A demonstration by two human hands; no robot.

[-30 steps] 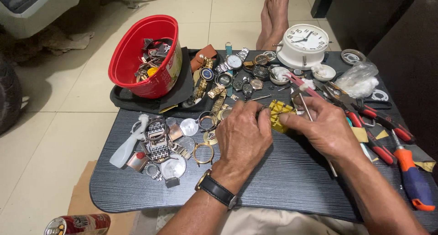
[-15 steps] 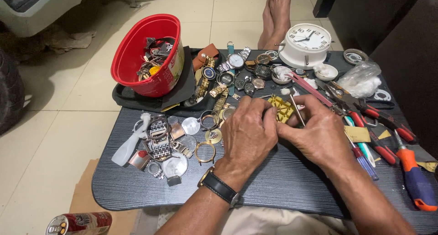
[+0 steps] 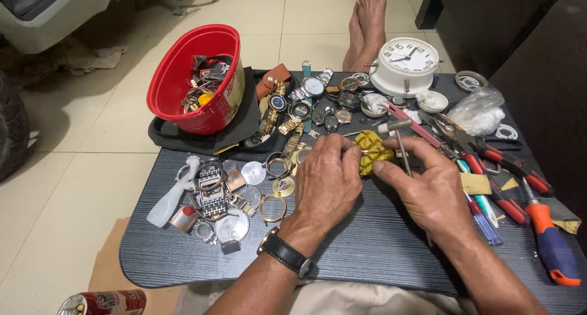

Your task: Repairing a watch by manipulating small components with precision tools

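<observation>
A red can with a silver top lies on the floor at the desk's near left corner. A red tub at the desk's far left bears a pale label on its side. A clear plastic bag sits far right, beside a white clock.

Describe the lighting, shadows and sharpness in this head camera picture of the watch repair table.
Head view: even, soft indoor light; faint shadows under the left hand and right hand; mild sheen on the floor tiles; wide-angle bending at the edges; yellow cloth and small hammer sharp, no motion blur.
</observation>
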